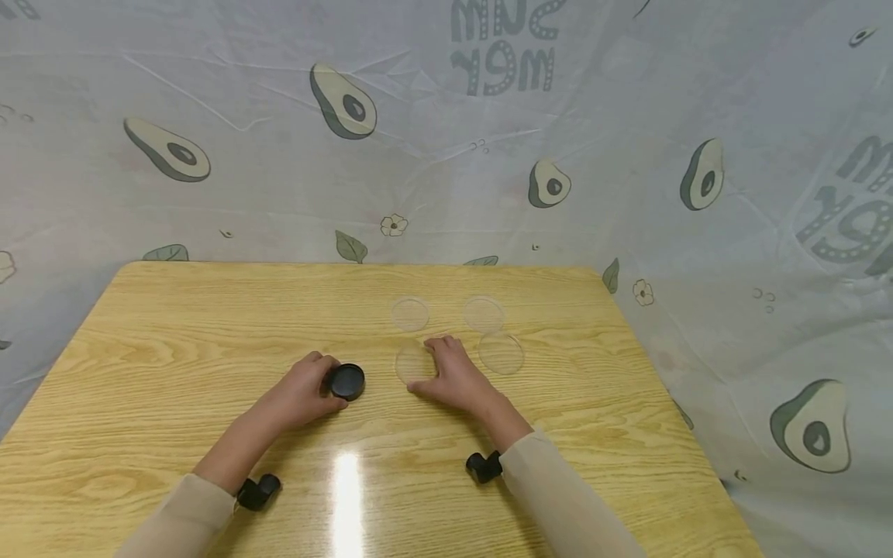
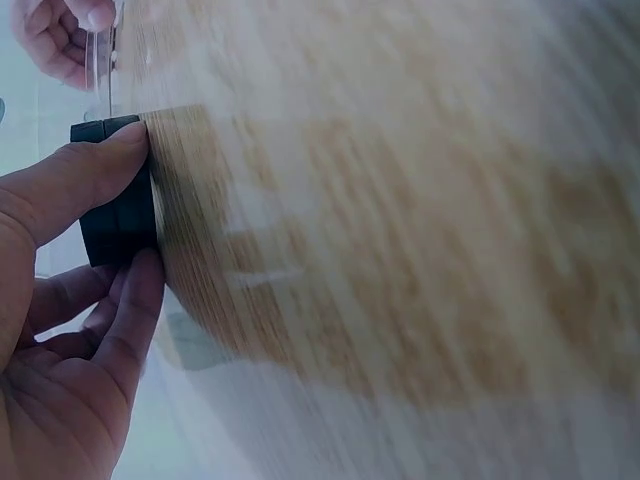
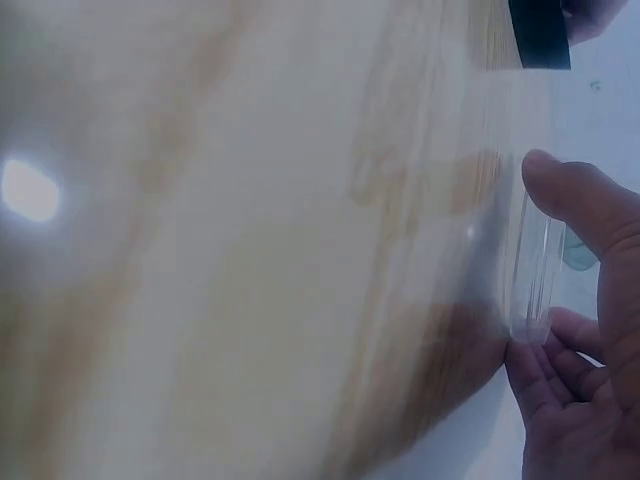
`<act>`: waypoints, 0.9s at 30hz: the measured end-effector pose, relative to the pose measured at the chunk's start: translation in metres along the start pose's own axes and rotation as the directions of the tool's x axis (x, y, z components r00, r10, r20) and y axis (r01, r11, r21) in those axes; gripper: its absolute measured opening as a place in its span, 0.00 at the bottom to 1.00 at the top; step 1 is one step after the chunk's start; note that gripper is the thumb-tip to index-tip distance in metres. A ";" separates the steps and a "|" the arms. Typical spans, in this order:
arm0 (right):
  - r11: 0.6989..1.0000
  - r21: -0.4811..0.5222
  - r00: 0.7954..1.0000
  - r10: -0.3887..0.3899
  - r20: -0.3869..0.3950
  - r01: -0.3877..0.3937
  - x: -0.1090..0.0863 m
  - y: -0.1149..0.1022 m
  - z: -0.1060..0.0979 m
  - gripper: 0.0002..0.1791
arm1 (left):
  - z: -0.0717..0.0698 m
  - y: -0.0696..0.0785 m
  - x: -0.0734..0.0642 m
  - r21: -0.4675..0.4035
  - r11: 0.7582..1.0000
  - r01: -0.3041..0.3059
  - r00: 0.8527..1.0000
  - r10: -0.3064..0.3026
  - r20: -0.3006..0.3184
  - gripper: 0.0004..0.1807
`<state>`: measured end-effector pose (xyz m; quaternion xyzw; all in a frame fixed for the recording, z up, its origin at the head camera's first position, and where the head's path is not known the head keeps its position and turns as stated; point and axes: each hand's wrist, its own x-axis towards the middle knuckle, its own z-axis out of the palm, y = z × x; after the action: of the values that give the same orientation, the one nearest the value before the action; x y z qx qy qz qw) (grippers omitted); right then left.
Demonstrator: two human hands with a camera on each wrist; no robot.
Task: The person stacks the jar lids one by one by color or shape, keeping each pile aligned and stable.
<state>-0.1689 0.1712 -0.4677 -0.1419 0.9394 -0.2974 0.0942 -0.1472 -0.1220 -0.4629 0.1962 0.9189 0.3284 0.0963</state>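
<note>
A round black container (image 1: 347, 381) sits on the wooden table, left of centre. My left hand (image 1: 307, 391) grips it by its sides, thumb on the near edge and fingers on the far edge; the left wrist view shows the same hold on the black container (image 2: 120, 205). Just to the right, my right hand (image 1: 456, 376) holds a clear round dish (image 1: 412, 363) between thumb and fingers. In the right wrist view the clear dish (image 3: 537, 265) stands low against the tabletop, its rim between thumb and fingertips.
Three more clear round dishes lie farther back and right: one dish (image 1: 410, 314) behind the held one, another (image 1: 484, 314) at back right, a third (image 1: 501, 353) beside my right hand. A patterned cloth (image 1: 446, 155) hangs behind the wooden table (image 1: 209, 325).
</note>
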 end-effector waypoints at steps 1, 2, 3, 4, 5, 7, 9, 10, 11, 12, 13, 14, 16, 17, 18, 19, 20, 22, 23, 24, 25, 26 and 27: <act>1.000 0.001 1.000 -0.008 0.005 0.008 -0.002 0.000 0.000 0.47 | -0.001 0.000 0.000 -0.001 1.000 0.000 1.000 0.000 0.000 0.30; 1.000 -0.003 1.000 -0.017 0.008 0.017 -0.004 0.000 0.000 0.47 | -0.001 0.000 0.000 -0.001 1.000 0.002 1.000 -0.002 -0.001 0.30; 1.000 0.000 1.000 -0.026 0.011 0.026 -0.007 0.000 0.000 0.47 | -0.001 -0.001 0.000 0.000 1.000 0.004 1.000 -0.004 -0.001 0.29; 0.999 0.003 0.999 -0.036 0.014 0.036 -0.009 0.000 0.000 0.47 | -0.001 -0.001 0.000 0.001 1.000 0.003 1.000 -0.003 -0.002 0.29; 0.999 0.006 0.999 -0.045 0.015 0.045 -0.011 0.000 0.000 0.47 | -0.002 -0.002 0.000 0.002 1.000 0.002 1.000 -0.002 -0.001 0.29; 0.998 -0.002 0.998 -0.056 0.023 0.056 -0.015 0.002 -0.001 0.48 | -0.002 -0.002 0.000 0.005 1.000 0.004 1.000 -0.004 -0.002 0.29; 0.998 -0.005 0.998 -0.060 0.020 0.060 -0.018 0.003 -0.002 0.47 | -0.003 -0.002 0.000 0.001 1.000 -0.001 1.000 0.001 0.000 0.29; 0.998 -0.010 0.998 -0.062 0.016 0.062 -0.019 0.004 -0.002 0.47 | -0.003 -0.002 0.000 -0.002 1.000 0.000 1.000 0.000 0.000 0.29; 0.998 -0.013 0.998 -0.063 0.013 0.063 -0.021 0.004 -0.002 0.47 | -0.003 -0.002 0.000 -0.004 1.000 0.001 1.000 -0.001 0.000 0.29; 0.998 -0.018 0.998 -0.064 0.011 0.064 -0.021 0.004 -0.003 0.47 | -0.003 -0.002 0.001 -0.005 1.000 0.002 1.000 -0.002 0.000 0.29; 0.998 -0.019 0.998 -0.068 0.005 0.068 -0.022 0.005 -0.003 0.47 | -0.003 -0.001 0.001 -0.007 1.000 0.001 1.000 -0.001 0.002 0.30; 0.997 -0.022 0.998 -0.070 0.004 0.070 -0.023 0.005 -0.003 0.47 | -0.003 -0.001 0.001 -0.010 1.000 0.003 1.000 -0.003 0.003 0.30; 0.997 -0.027 0.997 -0.072 0.004 0.072 -0.024 0.005 -0.003 0.46 | -0.003 -0.001 0.001 -0.009 1.000 0.002 1.000 -0.002 0.005 0.30; 0.997 -0.029 0.997 -0.072 0.006 0.073 -0.025 0.005 -0.003 0.46 | -0.002 -0.001 0.001 -0.008 1.000 0.003 1.000 -0.003 0.006 0.30; 0.997 -0.034 0.997 -0.073 0.008 0.073 -0.026 0.005 -0.003 0.47 | -0.002 -0.001 0.001 -0.009 1.000 0.006 1.000 -0.006 0.006 0.30; 0.997 -0.035 0.997 -0.074 0.009 0.074 -0.026 0.006 -0.003 0.47 | -0.002 -0.002 0.002 -0.010 1.000 0.006 1.000 -0.006 0.008 0.30; 0.997 -0.035 0.997 -0.074 0.010 0.074 -0.027 0.006 -0.003 0.47 | -0.002 -0.002 0.002 -0.010 1.000 0.006 1.000 -0.006 0.009 0.30; 0.996 -0.040 0.997 -0.078 0.010 0.079 -0.027 0.007 -0.003 0.47 | -0.001 -0.003 0.002 -0.012 1.000 0.006 1.000 -0.006 0.010 0.29; 0.996 -0.042 0.997 -0.081 0.011 0.082 -0.028 0.007 -0.003 0.47 | -0.001 -0.003 0.002 -0.013 1.000 0.008 1.000 -0.008 0.011 0.29; 0.996 -0.041 0.996 -0.084 0.011 0.085 -0.028 0.008 -0.002 0.47 | -0.001 -0.003 0.002 -0.016 1.000 0.009 1.000 -0.008 0.012 0.29; 0.995 -0.040 0.996 -0.087 0.011 0.088 -0.028 0.008 -0.002 0.47 | -0.001 -0.004 0.002 -0.017 1.000 0.009 1.000 -0.008 0.013 0.29; 0.995 -0.041 0.996 -0.088 0.012 0.089 -0.028 0.008 -0.002 0.47 | -0.002 -0.004 0.002 -0.017 1.000 0.004 1.000 -0.004 0.015 0.29; 0.995 -0.045 0.996 -0.088 0.015 0.088 -0.028 0.008 -0.002 0.47 | -0.002 -0.004 0.002 -0.017 1.000 0.007 1.000 -0.006 0.016 0.29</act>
<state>-0.1450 0.1878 -0.4680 -0.1871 0.9382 -0.2789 0.0836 -0.1508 -0.1251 -0.4642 0.1950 0.9159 0.3344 0.1062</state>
